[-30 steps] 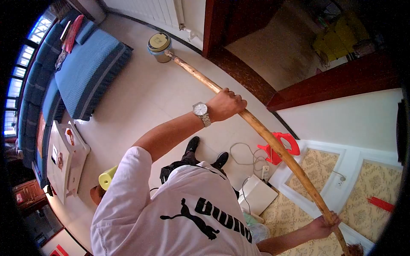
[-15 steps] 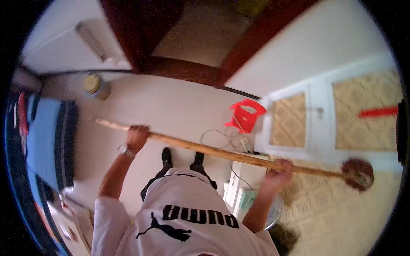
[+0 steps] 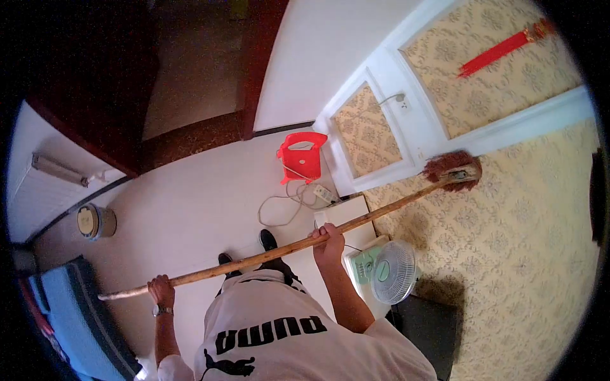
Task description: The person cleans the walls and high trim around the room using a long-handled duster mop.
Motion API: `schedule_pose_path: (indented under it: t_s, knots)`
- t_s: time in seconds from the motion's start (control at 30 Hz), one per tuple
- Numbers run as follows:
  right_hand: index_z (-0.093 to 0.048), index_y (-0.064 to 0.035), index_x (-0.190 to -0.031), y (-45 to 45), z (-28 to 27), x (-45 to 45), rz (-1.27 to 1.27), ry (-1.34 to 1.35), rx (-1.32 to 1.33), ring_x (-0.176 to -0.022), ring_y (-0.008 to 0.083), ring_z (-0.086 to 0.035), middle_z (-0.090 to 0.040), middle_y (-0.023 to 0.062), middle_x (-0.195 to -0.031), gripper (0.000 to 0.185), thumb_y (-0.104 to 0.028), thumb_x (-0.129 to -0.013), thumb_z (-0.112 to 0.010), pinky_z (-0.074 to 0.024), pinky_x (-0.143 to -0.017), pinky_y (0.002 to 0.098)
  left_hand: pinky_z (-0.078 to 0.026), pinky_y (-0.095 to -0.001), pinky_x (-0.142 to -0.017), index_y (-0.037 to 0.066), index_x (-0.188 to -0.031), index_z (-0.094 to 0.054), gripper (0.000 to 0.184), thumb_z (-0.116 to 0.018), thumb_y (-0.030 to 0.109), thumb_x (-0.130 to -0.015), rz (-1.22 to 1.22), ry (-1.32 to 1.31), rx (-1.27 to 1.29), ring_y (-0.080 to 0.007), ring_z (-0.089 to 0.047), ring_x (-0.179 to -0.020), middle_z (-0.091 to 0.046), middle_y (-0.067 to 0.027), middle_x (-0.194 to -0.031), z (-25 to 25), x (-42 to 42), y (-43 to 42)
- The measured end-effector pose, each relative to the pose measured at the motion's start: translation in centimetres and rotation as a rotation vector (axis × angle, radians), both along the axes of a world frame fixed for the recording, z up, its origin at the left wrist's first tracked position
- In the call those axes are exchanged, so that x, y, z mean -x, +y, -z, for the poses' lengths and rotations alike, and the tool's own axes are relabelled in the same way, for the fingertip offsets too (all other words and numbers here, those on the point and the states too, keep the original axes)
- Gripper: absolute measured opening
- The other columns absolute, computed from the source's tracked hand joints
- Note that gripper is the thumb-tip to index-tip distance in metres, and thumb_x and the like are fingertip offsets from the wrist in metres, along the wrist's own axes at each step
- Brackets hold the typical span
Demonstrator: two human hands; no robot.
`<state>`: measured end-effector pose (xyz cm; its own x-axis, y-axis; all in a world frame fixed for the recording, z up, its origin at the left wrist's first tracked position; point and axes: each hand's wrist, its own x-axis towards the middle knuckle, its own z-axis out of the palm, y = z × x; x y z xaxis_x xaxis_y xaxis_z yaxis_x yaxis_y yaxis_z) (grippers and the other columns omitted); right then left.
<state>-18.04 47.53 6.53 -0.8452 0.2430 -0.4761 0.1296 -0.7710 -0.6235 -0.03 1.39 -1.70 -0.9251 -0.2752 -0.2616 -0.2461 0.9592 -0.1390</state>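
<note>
A long-handled brush (image 3: 273, 253) with a wooden pole lies across the view in front of my body. Its shaggy reddish-brown head (image 3: 453, 170) is at the right, in front of the patterned wall and the white trim; whether it touches them I cannot tell. Near the pole's bare end, my left hand (image 3: 161, 290), a watch on its wrist, is closed around the wood. My right hand (image 3: 328, 242) grips the pole about midway, with the fingers wrapped over it.
A red plastic stool (image 3: 301, 159) stands by the wall, with a power strip (image 3: 324, 193) and its cord on the floor nearby. Close to my right arm is a fan (image 3: 394, 272). A lidded bin (image 3: 96, 221) and a blue bed (image 3: 76, 317) are at left. A red tassel (image 3: 495, 56) hangs upper right.
The view has turned toward the right-hand wall. The brush head has risen in the picture and the pole's bare end has dropped, reversing its slant. Both hands keep their hold.
</note>
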Motion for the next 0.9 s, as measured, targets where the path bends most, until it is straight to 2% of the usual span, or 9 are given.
schedule_pose_path:
  t_s: [0.1,0.2,0.27,0.4,0.53,0.73,0.8,0.83,0.9]
  knots:
    - [-0.046,-0.0087,-0.069,-1.1,-3.6,-0.4,-0.014,0.044,-0.065,-0.056,0.0185,-0.048,-0.045,0.0015,-0.062,0.01,-0.008,-0.077,-0.052,-0.0424,-0.06,0.036,-0.042,-0.0404,-0.069,0.009,-0.071,-0.057,0.006,-0.055,0.015,-0.072,0.069,0.013,-0.03,-0.025,-0.057,-0.07,-0.058,-0.0076,-0.072,0.0,-0.1,0.2]
    - [-0.041,-0.008,-0.071,-1.7,-6.5,-0.3,0.027,0.038,-0.174,-0.053,0.0175,-0.046,-0.039,0.0016,-0.06,0.013,-0.004,-0.078,-0.052,-0.0432,-0.054,0.0315,-0.041,-0.041,-0.067,0.009,-0.07,-0.057,0.008,-0.056,0.016,-0.071,0.111,-0.024,-0.086,-0.0262,-0.057,-0.067,-0.058,-0.0083,-0.071,0.3,0.1,0.4]
    - [-0.041,-0.0068,-0.075,-2.0,-7.7,-0.4,0.067,0.065,-0.225,-0.053,0.0183,-0.047,-0.04,0.0027,-0.062,0.012,-0.004,-0.076,-0.053,-0.0441,-0.054,0.0325,-0.041,-0.0411,-0.066,0.009,-0.068,-0.057,0.007,-0.056,0.016,-0.07,0.11,0.074,-0.16,-0.0271,-0.057,-0.066,-0.058,-0.009,-0.068,0.0,-0.1,0.4]
    - [-0.041,-0.0053,-0.079,-2.6,-6.6,-1.2,0.078,0.112,-0.175,-0.055,0.0198,-0.05,-0.042,0.0044,-0.064,0.015,-0.005,-0.076,-0.056,-0.0454,-0.054,0.0327,-0.043,-0.0421,-0.062,0.009,-0.063,-0.058,0.009,-0.056,0.016,-0.069,0.17,0.06,-0.201,-0.0298,-0.058,-0.061,-0.058,-0.0111,-0.063,0.2,-0.7,-0.9]
    - [-0.043,-0.0075,-0.079,-3.7,-4.5,-2.8,0.055,0.06,-0.271,-0.057,0.0204,-0.049,-0.044,0.0035,-0.063,0.009,-0.005,-0.077,-0.052,-0.0435,-0.06,0.0375,-0.044,-0.0436,-0.057,0.008,-0.06,-0.057,0.012,-0.055,0.016,-0.069,0.208,0.043,-0.246,-0.0325,-0.057,-0.057,-0.059,-0.0126,-0.061,0.6,-3.4,-2.3]
    - [-0.042,-0.0088,-0.072,-5.3,-2.7,-4.0,0.038,-0.061,-0.138,-0.054,0.02,-0.047,-0.042,0.0027,-0.06,0.012,-0.009,-0.078,-0.052,-0.043,-0.059,0.0379,-0.046,-0.0446,-0.056,0.008,-0.06,-0.059,0.016,-0.055,0.02,-0.07,0.156,0.003,-0.258,-0.0337,-0.057,-0.056,-0.059,-0.0129,-0.059,0.5,-6.1,-5.0]
    - [-0.042,-0.0101,-0.067,-5.9,-2.4,-3.9,-0.044,-0.084,-0.031,-0.054,0.0195,-0.046,-0.04,0.0016,-0.056,0.017,-0.015,-0.079,-0.053,-0.0425,-0.061,0.0372,-0.046,-0.044,-0.058,0.007,-0.068,-0.059,0.014,-0.057,0.02,-0.067,0.205,-0.216,-0.293,-0.0309,-0.059,-0.065,-0.06,-0.0132,-0.066,-0.1,-5.5,-6.3]
    - [-0.042,-0.0101,-0.067,-6.0,-1.5,-3.7,-0.044,-0.088,-0.027,-0.054,0.0195,-0.046,-0.04,0.0016,-0.056,0.017,-0.015,-0.079,-0.053,-0.0425,-0.061,0.0372,-0.046,-0.044,-0.058,0.007,-0.068,-0.059,0.014,-0.057,0.02,-0.067,0.204,-0.22,-0.291,-0.0309,-0.059,-0.065,-0.06,-0.0132,-0.066,0.0,-5.4,-7.2]
    - [-0.044,-0.011,-0.062,-6.9,1.0,-3.2,-0.123,-0.084,0.254,-0.055,0.0192,-0.046,-0.04,0.0011,-0.054,0.022,-0.019,-0.081,-0.054,-0.0422,-0.064,0.0367,-0.048,-0.0427,-0.056,0.01,-0.062,-0.06,0.014,-0.058,0.023,-0.066,0.165,-0.253,-0.262,-0.0338,-0.058,-0.057,-0.059,-0.0135,-0.06,-0.6,-5.4,-9.4]
